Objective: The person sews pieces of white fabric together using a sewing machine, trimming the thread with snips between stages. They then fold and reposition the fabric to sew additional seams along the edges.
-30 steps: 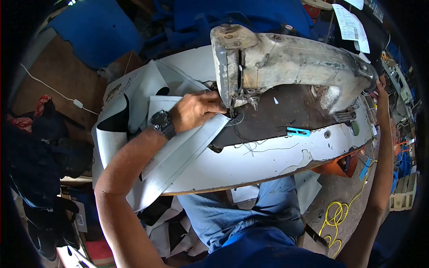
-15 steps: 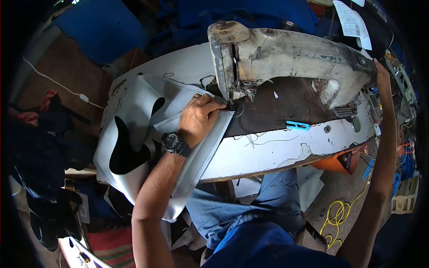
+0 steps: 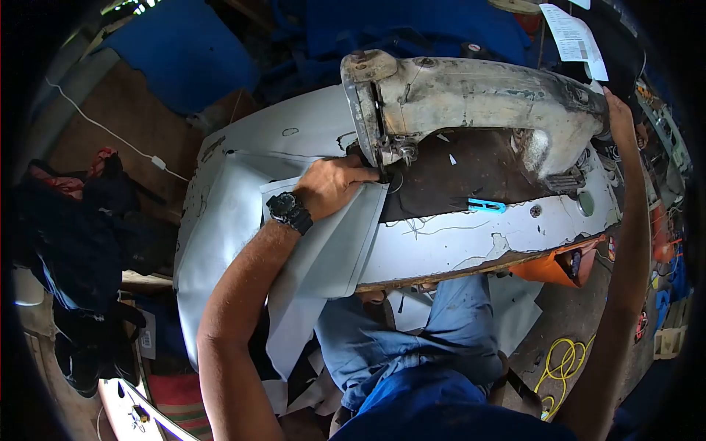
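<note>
My left hand (image 3: 334,185), below a black wristwatch (image 3: 289,212), has its fingers pressed together on the edge of a pale grey sheet (image 3: 220,198), close by the needle area of an old sewing machine (image 3: 478,92). The sheet looks like coated fabric or vinyl; a stitched line runs along its folded flap (image 3: 360,235). It drapes over the table's front edge. At the machine's far right end, my right hand (image 3: 620,117) is closed around the handwheel, most of which it hides. The left fingertips are partly hidden beside the machine head.
A light blue cutter (image 3: 487,206) and loose threads lie on the worn white table (image 3: 441,253). An orange holder (image 3: 551,269) hangs under its front edge. Yellow cord (image 3: 562,367) coils on the floor at right. Dark clothing (image 3: 81,220) is at left.
The sheet's standing curled folds have dropped and spread flatter to the left. My left hand has turned, its fingers reaching closer to the needle area. My right hand stays at the handwheel.
</note>
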Available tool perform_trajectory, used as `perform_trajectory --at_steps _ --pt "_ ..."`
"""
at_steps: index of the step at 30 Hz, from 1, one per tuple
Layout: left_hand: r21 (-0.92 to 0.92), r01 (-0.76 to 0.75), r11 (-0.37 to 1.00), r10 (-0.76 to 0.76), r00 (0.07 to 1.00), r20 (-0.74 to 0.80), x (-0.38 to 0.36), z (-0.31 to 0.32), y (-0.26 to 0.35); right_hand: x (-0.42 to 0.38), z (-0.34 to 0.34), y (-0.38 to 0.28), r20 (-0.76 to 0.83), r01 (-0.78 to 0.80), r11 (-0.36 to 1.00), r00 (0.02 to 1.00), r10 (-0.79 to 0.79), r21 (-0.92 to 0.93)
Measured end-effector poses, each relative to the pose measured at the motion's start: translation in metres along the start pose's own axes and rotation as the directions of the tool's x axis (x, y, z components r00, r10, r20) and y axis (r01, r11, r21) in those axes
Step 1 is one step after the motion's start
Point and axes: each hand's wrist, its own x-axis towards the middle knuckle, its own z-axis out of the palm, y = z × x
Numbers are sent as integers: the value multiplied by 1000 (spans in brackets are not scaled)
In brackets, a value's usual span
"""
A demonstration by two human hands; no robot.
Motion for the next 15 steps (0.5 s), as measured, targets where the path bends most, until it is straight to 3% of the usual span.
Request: perform_trajectory --at_steps 3,6,9,12,13,15 --pt "-18 -140 990 138 988 -74 -1 5 -7 2 -1 6 1 41 999 999 -41 -22" --pt "-68 -102 992 94 989 -111 -6 18 -11 4 -5 8 27 55 995 998 -53 -78" --pt "-138 -59 989 37 987 -156 -12 24 -6 -1 -5 14 -41 201 971 977 -207 -126" --pt "-149 -51 988 18 976 -217 -15 29 -1 -51 6 12 -228 225 966 941 -249 -127" --pt "-142 -47 989 14 974 -228 -16 32 -1 -79 11 17 -253 48 998 966 -56 -39" --pt "-132 -41 990 8 969 -248 -17 36 0 -98 10 20 -241 -115 987 960 140 116"
